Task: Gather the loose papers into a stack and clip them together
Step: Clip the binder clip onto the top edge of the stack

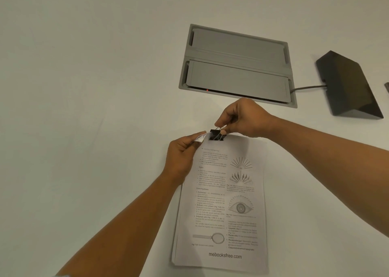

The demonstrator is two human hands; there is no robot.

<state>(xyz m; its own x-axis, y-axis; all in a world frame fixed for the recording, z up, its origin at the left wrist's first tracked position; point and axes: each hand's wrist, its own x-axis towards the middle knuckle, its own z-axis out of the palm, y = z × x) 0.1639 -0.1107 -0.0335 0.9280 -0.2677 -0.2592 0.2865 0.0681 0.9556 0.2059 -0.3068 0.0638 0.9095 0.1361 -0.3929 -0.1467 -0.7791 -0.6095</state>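
Note:
A stack of printed papers (223,209) lies on the white table, its top page showing text and eye diagrams. A black binder clip (216,135) sits on the stack's far edge, near the left corner. My right hand (242,117) pinches the clip's wire handles from above. My left hand (182,157) grips the stack's far left corner, which is curled up between thumb and fingers. The lower sheets stick out slightly along the left and near edges.
A grey recessed cable box (237,66) with two lids is set into the table just beyond my hands. A dark wedge-shaped device (347,87) with a cable stands at the right. White table surface (84,87) spreads to the left.

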